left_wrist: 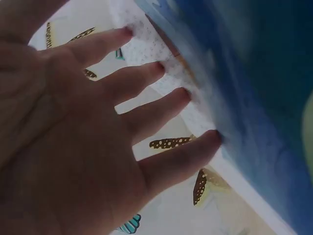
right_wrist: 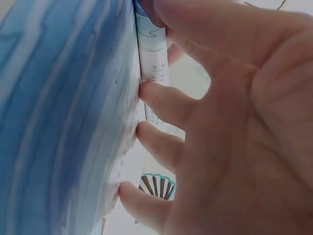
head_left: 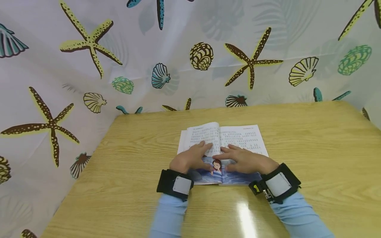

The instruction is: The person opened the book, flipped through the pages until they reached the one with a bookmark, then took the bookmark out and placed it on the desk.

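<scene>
An open book (head_left: 242,135) lies on the table, with printed text on its upper part and a blue water picture with a small figure across the bottom. My left hand (head_left: 191,158) rests on the left page, fingers spread; in the left wrist view the fingertips of that hand (left_wrist: 98,107) touch the paper. On the right page lies my right hand (head_left: 247,159), its fingers reaching toward the book's middle fold. The right wrist view shows this hand (right_wrist: 220,127) with spread fingers, the tips against the page (right_wrist: 63,117). Neither hand grips anything.
The wooden table (head_left: 134,158) extends on both sides of the book. Behind it and at the left hangs a white cloth (head_left: 184,29) printed with starfish and shells. Each wrist wears a black strap (head_left: 175,185) over a light blue sleeve (head_left: 169,215).
</scene>
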`<action>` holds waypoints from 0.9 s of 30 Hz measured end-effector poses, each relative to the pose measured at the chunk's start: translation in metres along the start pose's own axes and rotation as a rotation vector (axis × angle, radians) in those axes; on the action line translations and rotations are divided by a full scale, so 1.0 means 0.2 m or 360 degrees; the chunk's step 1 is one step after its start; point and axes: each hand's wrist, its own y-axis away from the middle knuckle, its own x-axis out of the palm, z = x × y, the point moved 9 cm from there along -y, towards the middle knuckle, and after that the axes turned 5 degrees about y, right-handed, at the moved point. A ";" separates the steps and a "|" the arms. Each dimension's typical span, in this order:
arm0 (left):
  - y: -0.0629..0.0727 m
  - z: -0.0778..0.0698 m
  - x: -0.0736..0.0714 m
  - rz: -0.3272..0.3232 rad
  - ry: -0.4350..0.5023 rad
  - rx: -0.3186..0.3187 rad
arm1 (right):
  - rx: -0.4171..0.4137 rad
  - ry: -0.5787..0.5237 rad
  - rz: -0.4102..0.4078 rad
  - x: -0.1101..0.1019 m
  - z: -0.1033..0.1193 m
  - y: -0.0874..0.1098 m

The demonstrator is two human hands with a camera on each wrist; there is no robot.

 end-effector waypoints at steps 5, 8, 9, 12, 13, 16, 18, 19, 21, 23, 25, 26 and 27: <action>-0.02 0.01 0.03 0.0029 0.0094 -0.0045 | 0.0014 -0.0011 -0.0005 0.00 -0.01 0.01; -0.02 0.01 0.04 0.0029 0.0111 -0.0056 | 0.0104 0.0013 -0.0028 -0.01 -0.06 0.01; -0.02 0.01 0.04 0.0024 0.0112 -0.0052 | 0.0163 0.0034 -0.0037 -0.02 -0.08 0.02; -0.01 0.01 0.04 0.0020 0.0127 -0.0054 | 0.0365 0.0101 -0.0051 -0.04 -0.19 0.05; -0.01 0.01 0.04 0.0018 0.0131 -0.0055 | 0.0432 0.0115 -0.0053 -0.04 -0.23 0.07; -0.01 0.01 0.04 0.0017 0.0130 -0.0058 | 0.0530 0.0109 -0.0072 -0.07 -0.35 0.12; -0.01 0.01 0.03 0.0017 0.0123 -0.0064 | 0.0557 0.0039 -0.0084 -0.09 -0.42 0.17; -0.01 0.01 0.03 0.0015 0.0120 -0.0066 | 0.0557 -0.0003 -0.0092 -0.10 -0.45 0.19; -0.01 0.01 0.03 0.0012 0.0118 -0.0071 | 0.0551 -0.0080 -0.0095 -0.12 -0.50 0.23; -0.01 0.01 0.03 0.0009 0.0120 -0.0076 | 0.0541 -0.0149 -0.0091 -0.12 -0.53 0.26; -0.01 0.01 0.03 0.0006 0.0126 -0.0076 | 0.0524 -0.0166 -0.0092 -0.13 -0.54 0.28; -0.01 0.01 0.03 0.0006 0.0131 -0.0075 | 0.0518 -0.0165 -0.0091 -0.13 -0.55 0.28; -0.01 0.01 0.03 0.0004 0.0138 -0.0076 | 0.0513 -0.0161 -0.0092 -0.13 -0.55 0.28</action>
